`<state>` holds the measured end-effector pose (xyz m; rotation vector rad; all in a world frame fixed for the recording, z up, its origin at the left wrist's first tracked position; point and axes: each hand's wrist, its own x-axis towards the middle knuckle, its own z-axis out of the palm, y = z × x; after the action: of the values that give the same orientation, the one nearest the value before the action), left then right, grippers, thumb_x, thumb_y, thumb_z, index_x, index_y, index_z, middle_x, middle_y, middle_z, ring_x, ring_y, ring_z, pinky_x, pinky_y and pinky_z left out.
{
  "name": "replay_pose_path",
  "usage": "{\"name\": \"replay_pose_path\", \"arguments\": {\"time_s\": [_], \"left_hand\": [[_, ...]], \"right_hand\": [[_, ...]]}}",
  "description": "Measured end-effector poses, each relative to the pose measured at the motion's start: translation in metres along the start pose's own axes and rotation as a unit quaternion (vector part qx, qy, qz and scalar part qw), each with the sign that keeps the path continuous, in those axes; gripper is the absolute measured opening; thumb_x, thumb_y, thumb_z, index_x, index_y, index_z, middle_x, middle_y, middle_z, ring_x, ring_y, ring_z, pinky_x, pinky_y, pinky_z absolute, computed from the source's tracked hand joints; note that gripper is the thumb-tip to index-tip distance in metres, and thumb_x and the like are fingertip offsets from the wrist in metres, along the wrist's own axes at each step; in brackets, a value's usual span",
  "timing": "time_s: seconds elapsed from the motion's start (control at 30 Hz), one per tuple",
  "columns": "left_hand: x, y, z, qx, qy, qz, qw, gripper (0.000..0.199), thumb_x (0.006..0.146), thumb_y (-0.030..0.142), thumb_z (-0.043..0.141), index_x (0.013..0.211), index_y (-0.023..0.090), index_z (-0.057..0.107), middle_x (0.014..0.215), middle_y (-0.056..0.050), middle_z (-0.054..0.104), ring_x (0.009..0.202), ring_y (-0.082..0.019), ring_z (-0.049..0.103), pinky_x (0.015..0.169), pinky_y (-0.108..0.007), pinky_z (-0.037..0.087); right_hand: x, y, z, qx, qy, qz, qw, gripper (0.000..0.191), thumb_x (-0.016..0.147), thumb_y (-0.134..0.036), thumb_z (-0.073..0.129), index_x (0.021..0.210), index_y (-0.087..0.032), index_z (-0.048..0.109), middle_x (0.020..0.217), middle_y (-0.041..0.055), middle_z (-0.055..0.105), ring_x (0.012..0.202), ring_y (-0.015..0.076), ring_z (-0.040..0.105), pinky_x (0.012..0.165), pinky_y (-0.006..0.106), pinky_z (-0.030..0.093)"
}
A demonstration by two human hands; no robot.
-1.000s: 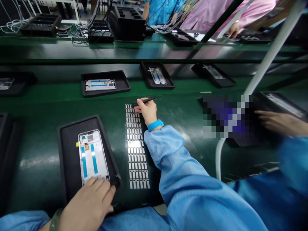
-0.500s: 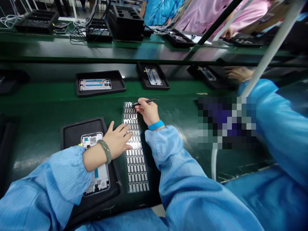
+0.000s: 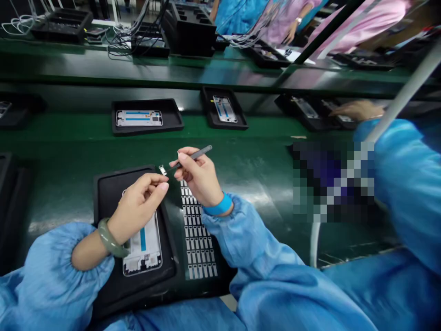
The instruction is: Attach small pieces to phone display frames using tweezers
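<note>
My right hand [image 3: 201, 181] grips black tweezers [image 3: 201, 152], whose tip points left at a small silver sticker-like piece [image 3: 162, 170]. Just below that piece, the thumb and fingers of my left hand [image 3: 138, 207] are pinched together. Whether they touch the piece I cannot tell. Under my right wrist lies a clear sheet [image 3: 200, 241] with rows of the same silver pieces, its top end partly covered by the hand. A white phone frame [image 3: 151, 243] with a blue strip rests in a black tray [image 3: 106, 188], partly behind my left hand.
Beyond my hands, black trays [image 3: 174, 120] hold more phone frames [image 3: 139, 118]. At right, a co-worker's hand [image 3: 360, 110] reaches over trays, and a white pole [image 3: 396, 96] slants across. Cables and black boxes [image 3: 193, 34] stand on the far bench.
My right hand has come left and down with the tweezers, and a small silver piece now shows at their tip. My left hand has lifted off the sheet and closed into a pinch.
</note>
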<state>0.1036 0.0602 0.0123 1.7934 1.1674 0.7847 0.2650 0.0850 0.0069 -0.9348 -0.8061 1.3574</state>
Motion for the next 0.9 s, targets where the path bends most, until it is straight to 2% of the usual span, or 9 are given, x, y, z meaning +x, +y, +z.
{"name": "replay_pose_path", "arguments": {"time_s": [0.07,0.2,0.33,0.47,0.57,0.63,0.73,0.8,0.9], "left_hand": [[-0.009,0.000,-0.005,-0.079,0.030,-0.043,0.995,0.026,0.086,0.043,0.050,0.097,0.020,0.057,0.085,-0.001,0.064,0.065,-0.010,0.056,0.058,-0.022,0.045],[-0.017,-0.002,-0.013,-0.102,0.055,-0.081,0.990,0.023,0.083,0.041,0.053,0.079,0.019,0.056,0.068,0.003,0.058,0.055,-0.008,0.048,0.051,-0.021,0.037],[-0.021,-0.008,-0.024,-0.072,-0.007,-0.099,0.992,0.025,0.082,0.040,0.051,0.073,0.017,0.056,0.060,0.004,0.051,0.054,-0.009,0.045,0.052,-0.021,0.036],[-0.029,-0.017,-0.034,-0.050,-0.077,-0.110,0.990,0.029,0.083,0.041,0.050,0.066,0.017,0.054,0.056,0.005,0.046,0.051,-0.008,0.042,0.049,-0.021,0.034],[-0.036,-0.022,-0.041,-0.010,-0.100,-0.106,0.989,0.031,0.086,0.042,0.046,0.070,0.018,0.056,0.058,0.004,0.050,0.053,-0.009,0.046,0.050,-0.022,0.037],[-0.040,-0.029,-0.045,0.065,-0.055,-0.074,0.994,0.028,0.088,0.043,0.044,0.085,0.019,0.060,0.074,0.001,0.060,0.064,-0.012,0.055,0.058,-0.025,0.044],[-0.043,-0.046,-0.050,0.224,0.031,0.033,0.973,0.032,0.086,0.039,0.049,0.110,0.019,0.054,0.114,-0.009,0.059,0.105,-0.022,0.056,0.087,-0.038,0.046],[-0.044,-0.057,-0.051,0.304,0.022,0.098,0.947,0.032,0.086,0.036,0.050,0.112,0.017,0.052,0.126,-0.013,0.053,0.121,-0.027,0.046,0.100,-0.046,0.037],[-0.045,-0.068,-0.050,0.347,-0.010,0.136,0.928,0.025,0.087,0.034,0.049,0.105,0.017,0.053,0.124,-0.013,0.056,0.122,-0.025,0.047,0.104,-0.049,0.033]], "right_hand": [[-0.007,0.006,0.011,-0.011,-0.022,-0.003,1.000,0.025,0.074,-0.034,0.069,0.090,-0.019,0.057,0.067,-0.0029,0.069,0.046,0.0055,0.060,0.043,0.013,0.048],[-0.016,0.010,0.022,-0.057,-0.057,-0.024,0.996,0.025,0.076,-0.034,0.068,0.092,-0.019,0.057,0.070,-0.0023,0.069,0.048,0.0068,0.062,0.047,0.017,0.052],[-0.026,0.007,0.026,-0.162,-0.082,-0.053,0.982,0.022,0.076,-0.034,0.067,0.090,-0.020,0.058,0.073,-0.0010,0.067,0.054,0.0103,0.065,0.054,0.023,0.056],[-0.033,0.004,0.028,-0.285,-0.152,-0.082,0.943,0.013,0.077,-0.031,0.066,0.086,-0.022,0.061,0.074,-0.0003,0.066,0.062,0.0142,0.068,0.058,0.026,0.057],[-0.028,0.008,0.029,-0.245,-0.166,-0.051,0.954,0.014,0.077,-0.031,0.066,0.083,-0.021,0.060,0.074,-0.0008,0.066,0.059,0.0125,0.068,0.055,0.024,0.056],[-0.020,0.013,0.029,-0.173,-0.145,-0.018,0.974,0.017,0.076,-0.032,0.067,0.083,-0.019,0.058,0.072,-0.0013,0.066,0.056,0.0110,0.067,0.054,0.022,0.056],[-0.006,0.027,0.029,-0.108,-0.118,0.023,0.987,0.022,0.075,-0.034,0.068,0.082,-0.017,0.056,0.072,-0.0010,0.066,0.057,0.0109,0.068,0.054,0.020,0.057],[-0.001,0.037,0.030,-0.092,-0.115,0.057,0.987,0.026,0.072,-0.035,0.070,0.083,-0.017,0.055,0.071,-0.0016,0.066,0.058,0.0112,0.068,0.054,0.020,0.057],[0.002,0.049,0.031,-0.096,-0.113,0.090,0.985,0.032,0.068,-0.037,0.073,0.085,-0.017,0.054,0.068,-0.0032,0.064,0.056,0.0106,0.068,0.054,0.019,0.057]]}}
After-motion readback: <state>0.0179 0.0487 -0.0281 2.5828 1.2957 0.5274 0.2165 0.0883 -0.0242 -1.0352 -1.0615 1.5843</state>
